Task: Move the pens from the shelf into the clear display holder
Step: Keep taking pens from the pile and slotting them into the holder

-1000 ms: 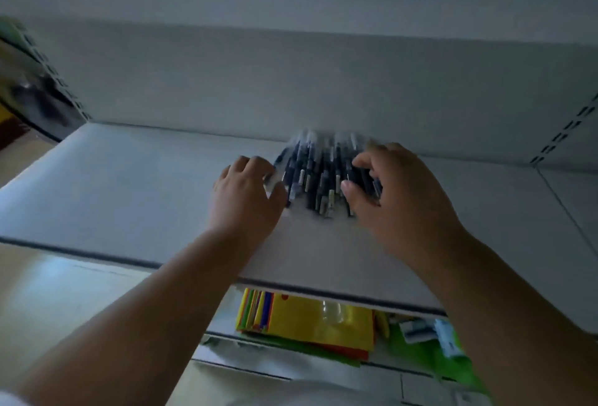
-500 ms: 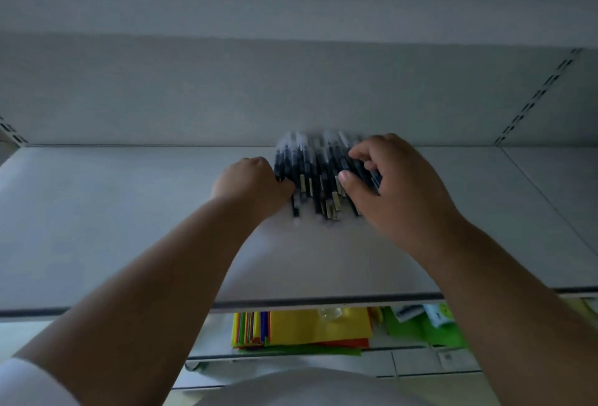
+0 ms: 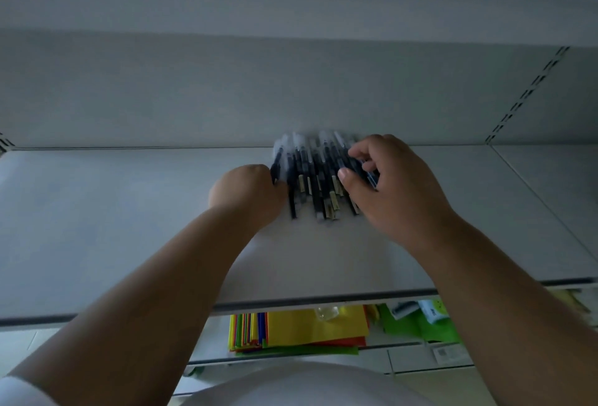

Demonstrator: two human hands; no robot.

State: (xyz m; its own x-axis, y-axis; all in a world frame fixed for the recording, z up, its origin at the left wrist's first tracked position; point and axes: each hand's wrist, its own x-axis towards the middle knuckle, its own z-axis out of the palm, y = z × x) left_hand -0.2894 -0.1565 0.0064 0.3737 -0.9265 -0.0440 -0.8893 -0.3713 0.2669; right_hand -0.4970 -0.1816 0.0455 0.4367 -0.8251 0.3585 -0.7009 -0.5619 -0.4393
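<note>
A pale grey shop shelf (image 3: pixel 123 227) runs across the view under a second shelf board, with a plain back panel behind it and a slotted upright (image 3: pixel 524 94) off to the right. The left hand (image 3: pixel 247 196) lies knuckles up on the shelf, its fingers curled in toward the left edge of the pens (image 3: pixel 318 179); their tips are hidden, so whether they actually grip a pen cannot be told. The pens, dark-barrelled with clear caps, lie in a tight bunch on the shelf between the two sets of fingers, caps pointing to the back panel. The right hand (image 3: pixel 393 187) arches over the bunch's right side, fingers curled onto the pens and thumb pressed against the near barrels. Below the shelf edge, beneath the fingers, sits a stack of coloured paper (image 3: pixel 310 328).
</note>
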